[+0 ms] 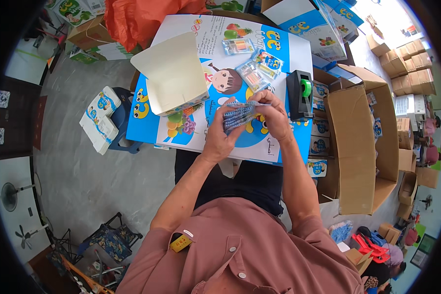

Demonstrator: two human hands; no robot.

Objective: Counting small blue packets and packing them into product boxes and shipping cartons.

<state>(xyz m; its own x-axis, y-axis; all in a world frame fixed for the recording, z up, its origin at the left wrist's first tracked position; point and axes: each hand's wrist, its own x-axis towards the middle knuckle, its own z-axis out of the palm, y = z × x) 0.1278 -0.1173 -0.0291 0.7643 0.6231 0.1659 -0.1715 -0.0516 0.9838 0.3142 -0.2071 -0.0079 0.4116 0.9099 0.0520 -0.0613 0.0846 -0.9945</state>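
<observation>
A bunch of small blue-and-clear packets (pixel 238 117), stacked with their crimped edges together, is held above the near part of the printed table top (pixel 208 139). My left hand (pixel 217 138) is closed round the left side of the bunch, thumb in front. At its right end, the fingers of my right hand (pixel 276 117) pinch the packets' edges. Just beyond the hands lie a clear packet of coloured sticks (pixel 255 77), a blue packet (pixel 270 61) and another packet (pixel 238 46). An open white carton (pixel 176 73) stands to the left, its flap up.
At the table's right edge stands a black tape dispenser (pixel 300 100) with green tape. Farther right, a large open cardboard box (pixel 350 147) sits beside stacked small cartons (pixel 320 146). On the left, flattened cartons (pixel 101 120) rest on a blue stool (pixel 125 122). An orange bag (pixel 142 19) lies behind.
</observation>
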